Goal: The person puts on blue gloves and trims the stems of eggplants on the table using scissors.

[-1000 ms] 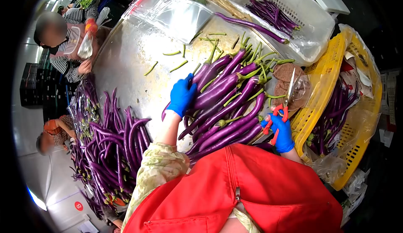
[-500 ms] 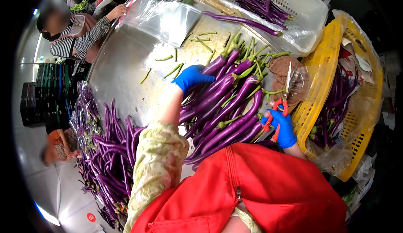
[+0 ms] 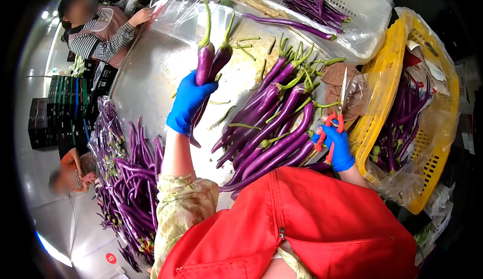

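1. Clenched around two purple eggplants (image 3: pixel 205 64), the blue-gloved left hand (image 3: pixel 190 101) holds them just below their green caps, stems pointing to the far side of the metal bench (image 3: pixel 148 80).
2. Fingers of the blue-gloved right hand (image 3: pixel 336 143) close on red-handled scissors (image 3: pixel 338 120), blades slightly parted and aimed away from the wearer over a brown pad (image 3: pixel 336 78); whether they touch it cannot be told.
3. Between the hands lies an eggplant pile (image 3: pixel 282 115), its stems toward the far right; bench surface separates it from the held pair.
4. Bench surface also stretches from the left hand to the far-left edge, where a person (image 3: pixel 113 30) reaches for clear plastic bags (image 3: pixel 176 15).
5. Room is tighter at right: the rim of a yellow basket (image 3: pixel 381 90) stands just beside the right hand.
6. Trimmed green stems (image 3: pixel 245 52) dot the bench beyond the pile, short of a white basket (image 3: pixel 370 25); a larger eggplant heap (image 3: pixel 135 188) flanks the left forearm.
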{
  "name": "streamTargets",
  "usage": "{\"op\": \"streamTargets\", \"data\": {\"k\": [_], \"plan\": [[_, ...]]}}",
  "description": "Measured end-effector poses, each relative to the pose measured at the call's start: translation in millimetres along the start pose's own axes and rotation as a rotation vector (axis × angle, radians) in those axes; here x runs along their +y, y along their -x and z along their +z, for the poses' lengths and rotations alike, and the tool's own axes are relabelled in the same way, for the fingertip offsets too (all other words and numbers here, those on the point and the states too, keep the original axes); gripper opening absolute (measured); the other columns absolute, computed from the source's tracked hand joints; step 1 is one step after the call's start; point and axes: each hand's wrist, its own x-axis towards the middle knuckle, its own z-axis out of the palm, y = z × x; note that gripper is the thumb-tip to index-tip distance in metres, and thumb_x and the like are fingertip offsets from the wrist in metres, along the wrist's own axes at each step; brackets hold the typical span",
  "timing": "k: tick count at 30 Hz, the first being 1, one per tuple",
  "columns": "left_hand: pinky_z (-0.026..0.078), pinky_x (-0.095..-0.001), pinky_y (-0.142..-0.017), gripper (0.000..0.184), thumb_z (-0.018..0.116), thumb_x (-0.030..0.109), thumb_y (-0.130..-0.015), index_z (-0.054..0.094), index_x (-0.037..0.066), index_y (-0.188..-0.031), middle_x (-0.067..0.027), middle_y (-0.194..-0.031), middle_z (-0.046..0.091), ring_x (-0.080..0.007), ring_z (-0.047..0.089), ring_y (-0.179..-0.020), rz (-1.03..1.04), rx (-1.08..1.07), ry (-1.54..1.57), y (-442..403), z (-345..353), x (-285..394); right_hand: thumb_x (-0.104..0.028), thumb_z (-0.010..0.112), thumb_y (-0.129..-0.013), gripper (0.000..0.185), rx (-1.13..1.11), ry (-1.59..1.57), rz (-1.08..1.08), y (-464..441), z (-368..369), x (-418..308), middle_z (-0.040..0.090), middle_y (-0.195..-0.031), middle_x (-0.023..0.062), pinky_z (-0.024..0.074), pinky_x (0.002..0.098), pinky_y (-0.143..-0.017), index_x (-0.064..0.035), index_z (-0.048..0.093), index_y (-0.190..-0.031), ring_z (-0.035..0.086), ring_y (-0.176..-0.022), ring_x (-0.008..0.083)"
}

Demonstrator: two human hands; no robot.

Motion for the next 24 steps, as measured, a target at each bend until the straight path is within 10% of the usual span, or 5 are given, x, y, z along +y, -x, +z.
{"op": "streamTargets", "data": {"k": [10,18,22,24], "plan": [[0.047,-0.0285,-0.083,0.051,0.069,0.003,-0.069,0.056,-0.002,-0.118,-0.0103,-0.103,0.064,-0.0182,0.060,-0.088,-0.267,-0.744,0.294,-58.9,106.9,4.0,-0.017,0.058,-0.085,0.043,-0.042,-0.075,-0.038,1.4,-0.7,0.9,0.059,-0.086,0.0075,0.0511,0.0330,-0.074,-0.0004,0.043,-0.122,0.061,-0.077,0.0187],[0.046,-0.0340,-0.081,0.046,0.069,0.021,-0.070,0.059,0.004,-0.112,-0.0181,-0.091,0.064,-0.0247,0.061,-0.082,0.622,-0.375,-0.268,12.3,134.3,0.3,-0.016,0.058,-0.085,0.040,0.004,-0.050,-0.013,0.8,5.1,-2.7,0.060,-0.083,0.0076,0.0523,0.0332,-0.070,-0.0007,0.044,-0.120,0.062,-0.074,0.0194],[0.045,-0.0321,-0.085,0.049,0.067,0.015,-0.069,0.057,0.005,-0.116,-0.0143,-0.105,0.064,-0.0225,0.060,-0.092,0.113,-0.607,-0.023,5.2,105.2,29.3,-0.010,0.056,-0.086,0.037,-0.027,-0.039,-0.010,-0.4,3.3,-0.9,0.059,-0.086,0.0091,0.0511,0.0349,-0.072,-0.0015,0.043,-0.119,0.060,-0.075,0.0212],[0.046,-0.0319,-0.086,0.046,0.063,0.011,-0.069,0.057,0.001,-0.114,-0.0110,-0.104,0.064,-0.0225,0.060,-0.095,0.215,-0.462,0.194,7.8,69.8,30.2,-0.010,0.057,-0.086,0.042,-0.038,0.061,-0.081,11.6,11.9,-0.7,0.058,-0.087,0.0086,0.0501,0.0328,-0.072,-0.0007,0.041,-0.124,0.060,-0.077,0.0197]]}}
